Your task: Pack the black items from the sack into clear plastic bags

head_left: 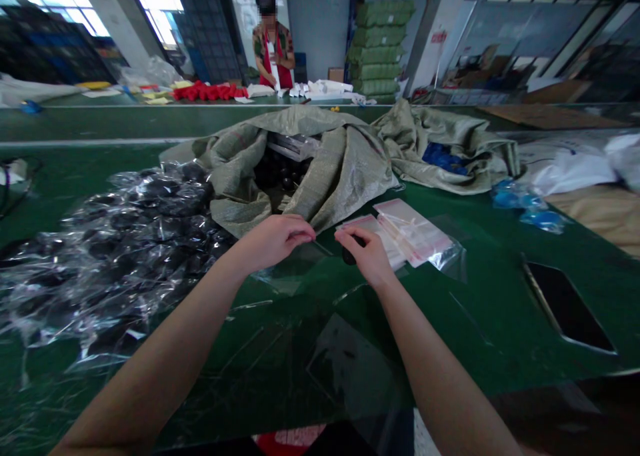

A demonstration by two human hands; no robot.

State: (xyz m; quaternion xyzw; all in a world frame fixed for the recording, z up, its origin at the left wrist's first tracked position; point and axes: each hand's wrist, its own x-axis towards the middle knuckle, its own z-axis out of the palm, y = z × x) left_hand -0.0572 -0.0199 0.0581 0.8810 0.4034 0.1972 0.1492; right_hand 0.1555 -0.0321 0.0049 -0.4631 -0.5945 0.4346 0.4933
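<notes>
Black piece, glossless and rounded, pinched in our right hand over the green table. Our left hand, just beside: fingertips pressed together, can't tell on what. Red pillar sign too blurred to read.

Your L hand & R hand are at 12 over the tbl, small item in the R. Bagged pcs heaped at 10–11, beside the open sack at 12 beyond your hands, loose pcs inside. Flat bags at 1, next to R hand; 2nd sack farther out. Phone at 2. Co-worker approx 12, at back.
</notes>
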